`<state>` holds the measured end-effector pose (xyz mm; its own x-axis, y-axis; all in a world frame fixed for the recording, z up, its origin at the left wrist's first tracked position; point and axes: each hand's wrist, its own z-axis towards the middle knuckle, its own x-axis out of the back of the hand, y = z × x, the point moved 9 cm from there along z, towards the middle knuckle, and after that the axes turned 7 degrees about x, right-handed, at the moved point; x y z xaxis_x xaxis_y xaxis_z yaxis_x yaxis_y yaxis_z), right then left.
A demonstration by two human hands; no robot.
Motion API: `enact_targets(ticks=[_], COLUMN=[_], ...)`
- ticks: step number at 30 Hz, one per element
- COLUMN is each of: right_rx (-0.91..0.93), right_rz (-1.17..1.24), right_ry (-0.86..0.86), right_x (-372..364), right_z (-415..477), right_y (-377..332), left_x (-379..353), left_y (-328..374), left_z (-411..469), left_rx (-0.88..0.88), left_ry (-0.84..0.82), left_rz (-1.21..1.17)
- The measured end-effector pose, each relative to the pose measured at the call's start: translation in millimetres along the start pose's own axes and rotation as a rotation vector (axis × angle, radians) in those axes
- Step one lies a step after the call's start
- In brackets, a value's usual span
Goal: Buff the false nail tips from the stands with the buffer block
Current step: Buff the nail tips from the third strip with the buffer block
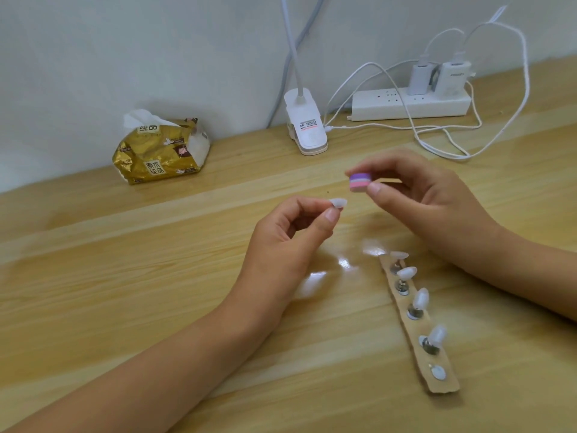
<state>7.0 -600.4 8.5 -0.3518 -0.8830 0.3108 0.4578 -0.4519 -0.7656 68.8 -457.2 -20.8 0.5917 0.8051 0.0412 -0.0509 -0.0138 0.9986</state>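
At the near right of a wooden table (125, 276), a tan strip (445, 387) carries a row of small metal stands, four of them topped with pale false nail tips (420, 297) raised clear of the wood, apparently so each can be lifted off in turn. The nearest stand (438, 372) shows only a flat whitish oval, and whether that is a tip cannot be told. Just beyond, the person's left hand (290, 242) pinches a single nail tip (338, 202) between thumb and forefinger, its curved face turned up and outward, seemingly to present it for buffing. A little farther and to the right, the right hand (427, 198) grips the small purple-and-pink buffer block (359, 181) by its sides between thumb and fingertips, leaving a face free. Block and tip are near each other but apart, so the stroke looks about to begin. Along the far wall stand a gold tissue pack (159, 151) at left, a white clip lamp (307, 129), and a power strip (409, 104) with two chargers (421, 78) and trailing white cables.
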Motion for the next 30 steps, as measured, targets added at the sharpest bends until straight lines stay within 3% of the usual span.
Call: enact_targets(ticks=[3, 6, 10, 13, 24, 27, 30], right_rx=[0.148, 0.339, 0.262, 0.374, 0.331, 0.169, 0.024], right_rz=[0.038, -0.102, -0.093, -0.223, -0.242, -0.26, -0.106], right_ry=[0.026, -0.08, -0.095, -0.144, -0.16, -0.131, -0.044], right_x=[4, -10, -11, -17, -19, -13, -7], right_z=[-1, -7, -5, -9, -6, 0, 0], right_y=[-17, -35, -26, -34, -29, -12, -4], left_x=[0, -1, -2, -3, -1, 0, 2], left_y=[-1, -1, 0, 1, -2, -4, -5], left_z=[1, 1, -1, -2, -1, -1, 0], left_rx=[0.015, 0.023, 0.024, 0.033, 0.045, 0.052, 0.061], left_ry=[-0.003, -0.002, 0.002, 0.002, 0.005, 0.001, 0.001], left_rz=[-0.01, -0.02, -0.011, -0.023, -0.05, -0.068, -0.106])
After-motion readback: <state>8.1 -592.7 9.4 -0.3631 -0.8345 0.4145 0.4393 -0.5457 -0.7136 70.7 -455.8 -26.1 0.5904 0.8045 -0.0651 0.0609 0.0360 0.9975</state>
